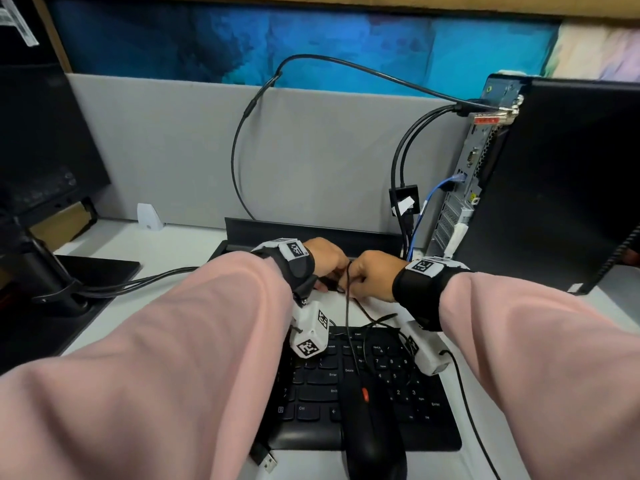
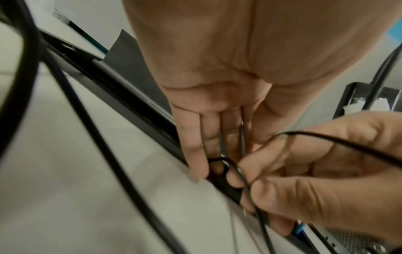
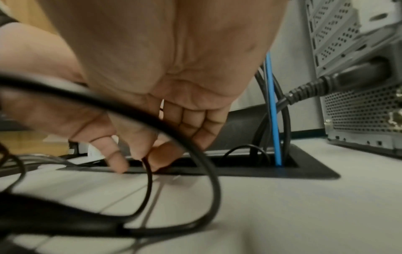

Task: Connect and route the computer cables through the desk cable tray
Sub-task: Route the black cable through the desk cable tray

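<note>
Fingers pinch thin cable; wrist-only.

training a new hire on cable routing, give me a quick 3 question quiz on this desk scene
1. True or false: the blue cable already runs down into the cable tray opening.
2. Which hand pinches the thin black cable at the tray edge?
A. left hand
B. right hand
C. neither
3. Fill in: the mouse lies on top of the ____.

Key: 1 true. 2 B; its fingers pinch the cable, while the left hand's straight fingers touch the tray edge. 3 keyboard.
</note>
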`<state>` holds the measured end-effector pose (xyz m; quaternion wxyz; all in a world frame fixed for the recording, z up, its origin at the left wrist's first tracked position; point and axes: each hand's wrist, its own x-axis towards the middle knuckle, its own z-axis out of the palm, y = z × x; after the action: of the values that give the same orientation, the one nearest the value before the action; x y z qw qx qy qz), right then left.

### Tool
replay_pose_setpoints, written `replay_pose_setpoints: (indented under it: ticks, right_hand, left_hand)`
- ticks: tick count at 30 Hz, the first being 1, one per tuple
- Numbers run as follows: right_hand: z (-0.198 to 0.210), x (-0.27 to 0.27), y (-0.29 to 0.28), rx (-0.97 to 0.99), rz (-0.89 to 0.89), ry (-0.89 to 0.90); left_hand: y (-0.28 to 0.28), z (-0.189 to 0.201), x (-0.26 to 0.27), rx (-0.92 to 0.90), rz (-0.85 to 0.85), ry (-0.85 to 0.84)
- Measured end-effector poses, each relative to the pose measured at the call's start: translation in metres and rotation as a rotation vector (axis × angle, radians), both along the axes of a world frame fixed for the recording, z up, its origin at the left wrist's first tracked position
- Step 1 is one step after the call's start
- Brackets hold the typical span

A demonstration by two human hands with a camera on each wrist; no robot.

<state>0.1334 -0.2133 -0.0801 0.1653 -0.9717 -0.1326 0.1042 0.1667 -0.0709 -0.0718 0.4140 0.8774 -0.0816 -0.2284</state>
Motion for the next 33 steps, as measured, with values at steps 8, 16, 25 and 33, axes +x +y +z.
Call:
replay_pose_setpoints:
  ticks: [8,16,25,33]
  right_hand:
    - [0.005,-0.002,-0.013,-0.046,-0.060,-0.063]
    - [0.008,-0.010,-0.016,-0.068,-0.100,0.010]
    - [0.015,-0.014,-0.007,-0.192,-0.073,-0.057]
    - [0.000,-0.002,0.025,-0.104,0.036,0.086]
  left_hand:
    - [0.005,-0.002,-0.005,0.167,-0.177,-0.136]
    - [0.030,0.006,-0.007,0.629,-0.358,-0.253]
    - [0.069,0.010,0.001,1.068,-0.412,-0.334]
    - [0.057,0.012,-0.017,0.708,-0.433,-0.321]
